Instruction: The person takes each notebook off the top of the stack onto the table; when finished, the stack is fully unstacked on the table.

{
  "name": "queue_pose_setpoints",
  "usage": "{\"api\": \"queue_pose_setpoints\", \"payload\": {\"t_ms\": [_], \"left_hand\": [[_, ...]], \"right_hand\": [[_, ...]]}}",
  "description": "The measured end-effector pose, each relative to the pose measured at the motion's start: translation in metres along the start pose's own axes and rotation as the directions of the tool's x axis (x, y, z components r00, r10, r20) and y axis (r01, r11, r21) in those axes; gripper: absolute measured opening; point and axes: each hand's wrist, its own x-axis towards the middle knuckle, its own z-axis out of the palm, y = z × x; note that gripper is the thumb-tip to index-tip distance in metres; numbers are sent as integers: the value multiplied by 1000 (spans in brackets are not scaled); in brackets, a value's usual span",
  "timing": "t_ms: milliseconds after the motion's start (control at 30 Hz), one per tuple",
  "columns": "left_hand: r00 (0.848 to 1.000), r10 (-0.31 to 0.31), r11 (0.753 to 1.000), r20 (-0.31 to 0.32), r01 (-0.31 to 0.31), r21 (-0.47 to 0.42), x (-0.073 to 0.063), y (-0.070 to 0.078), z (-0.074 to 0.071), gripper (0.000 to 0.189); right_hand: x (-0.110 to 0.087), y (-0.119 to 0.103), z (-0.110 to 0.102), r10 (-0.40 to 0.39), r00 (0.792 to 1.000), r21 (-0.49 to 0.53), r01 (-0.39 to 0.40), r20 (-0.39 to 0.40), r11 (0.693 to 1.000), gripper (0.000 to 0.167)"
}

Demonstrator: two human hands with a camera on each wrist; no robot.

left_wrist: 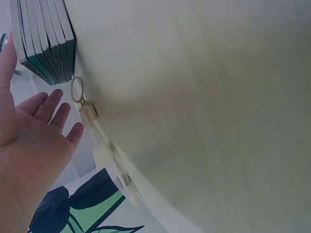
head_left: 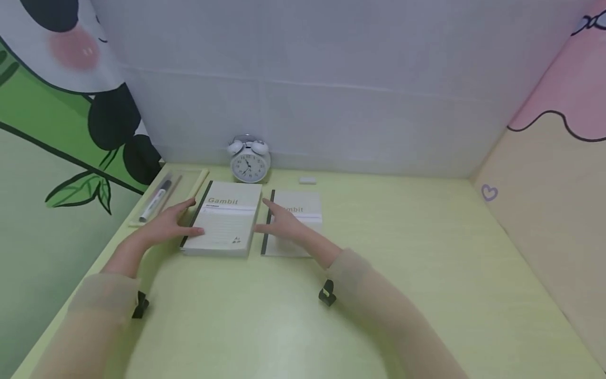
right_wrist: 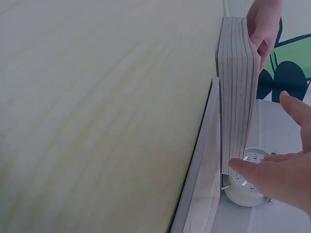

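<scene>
A thick stack of several white Gambit notebooks with dark spines lies on the table. My left hand is at its left side, fingers spread, the thumb reaching over the cover's lower left edge. On the opposite side my right hand spreads its fingers and thumb toward the stack. In the right wrist view one fingertip appears at the page edges; contact is hard to tell. Under the right hand lies a single Gambit notebook, partly hidden by it.
A white twin-bell alarm clock stands behind the stack. Right of it sits a small white eraser. At the far left, a pale tray holds a marker and a slimmer item. Walls border the table at the back and sides.
</scene>
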Motion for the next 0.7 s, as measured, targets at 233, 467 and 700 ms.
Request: {"api": "queue_pose_setpoints", "payload": {"t_ms": [233, 467, 700], "left_hand": [[999, -2, 1000, 37, 2, 5, -1, 0, 0, 103], [999, 12, 1000, 51, -12, 3, -1, 3, 1, 100], [999, 53, 998, 9, -53, 15, 2, 3, -3, 99]], "right_hand": [[9, 0, 16, -1, 1000, -60, 2, 28, 998, 90], [8, -2, 27, -69, 997, -162, 72, 27, 984, 88], [7, -5, 28, -67, 998, -182, 66, -1, 981, 89]]}}
